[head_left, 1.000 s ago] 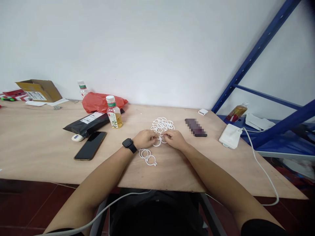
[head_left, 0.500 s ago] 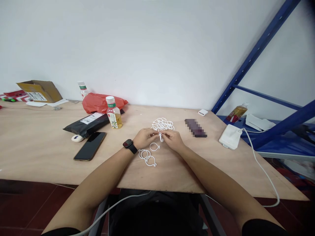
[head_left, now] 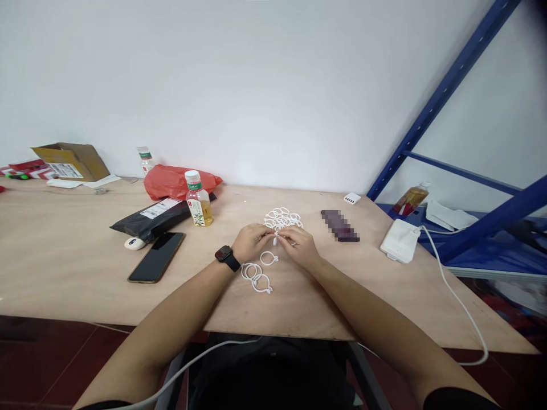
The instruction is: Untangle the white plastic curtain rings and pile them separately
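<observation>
My left hand [head_left: 253, 242], with a black watch at the wrist, and my right hand [head_left: 299, 246] meet over the table. Their fingertips pinch one white plastic ring [head_left: 275, 240] between them; it is seen nearly edge-on, and the fingers partly cover it. Just behind the hands lies a pile of similar white rings [head_left: 282, 216]. Closer to me, a single ring [head_left: 268, 259] with a small clasp-like end rests on the wood. A few more loose rings [head_left: 261, 283] overlap one another beside the left wrist.
Left of my hands are a drink bottle [head_left: 199, 205], a phone [head_left: 157, 257], a black parcel [head_left: 149, 219] and a red bag [head_left: 171, 180]. To the right lie a pixelated dark object [head_left: 341, 225], a white power bank [head_left: 399, 241] with a cable, and a blue rack [head_left: 444, 94].
The pinched ring has turned to show narrower between my fingertips. Both hands stay together in nearly the same place, and the whole view has shifted slightly.
</observation>
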### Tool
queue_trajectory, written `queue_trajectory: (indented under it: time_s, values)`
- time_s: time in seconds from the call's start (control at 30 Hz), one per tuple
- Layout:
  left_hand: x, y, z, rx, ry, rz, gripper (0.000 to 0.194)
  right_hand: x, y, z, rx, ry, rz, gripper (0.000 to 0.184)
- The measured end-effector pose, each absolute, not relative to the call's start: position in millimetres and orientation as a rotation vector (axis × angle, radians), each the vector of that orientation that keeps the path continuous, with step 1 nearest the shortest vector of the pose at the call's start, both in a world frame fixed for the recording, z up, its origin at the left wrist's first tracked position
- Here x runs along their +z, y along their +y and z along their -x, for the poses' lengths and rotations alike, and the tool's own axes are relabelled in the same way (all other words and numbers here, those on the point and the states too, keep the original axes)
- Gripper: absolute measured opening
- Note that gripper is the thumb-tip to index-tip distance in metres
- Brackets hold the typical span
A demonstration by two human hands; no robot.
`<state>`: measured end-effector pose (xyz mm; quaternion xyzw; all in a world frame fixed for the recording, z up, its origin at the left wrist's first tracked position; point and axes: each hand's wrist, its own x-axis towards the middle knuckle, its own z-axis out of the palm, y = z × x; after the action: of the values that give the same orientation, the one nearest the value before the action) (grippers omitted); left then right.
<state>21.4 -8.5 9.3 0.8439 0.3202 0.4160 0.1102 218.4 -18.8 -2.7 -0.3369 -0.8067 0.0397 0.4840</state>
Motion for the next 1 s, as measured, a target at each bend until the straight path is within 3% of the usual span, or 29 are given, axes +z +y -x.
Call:
queue_trajectory:
  time_s: [0.43, 0.57, 0.8, 1.0]
  values:
    - [4, -12, -33, 1.344, 1.08, -2.398, 0.016, 0, -20, -213, 0.101, -1.873, 0.89, 0.012]
    - [2, -11, -34, 1.396, 1.04, -2.194, 0.016, -5, -19, -214, 0.187, -1.946, 0.98, 0.031]
    - [4, -10, -28, 1.19, 1.022, -2.372, 0.025, -9, -6, -222, -0.019, -2.018, 1.033, 0.031]
    - [1, -5, -19, 0.697, 0.993, -2.671, 0.02, -5, 7, -245, -0.109, -2.001, 1.29, 0.029]
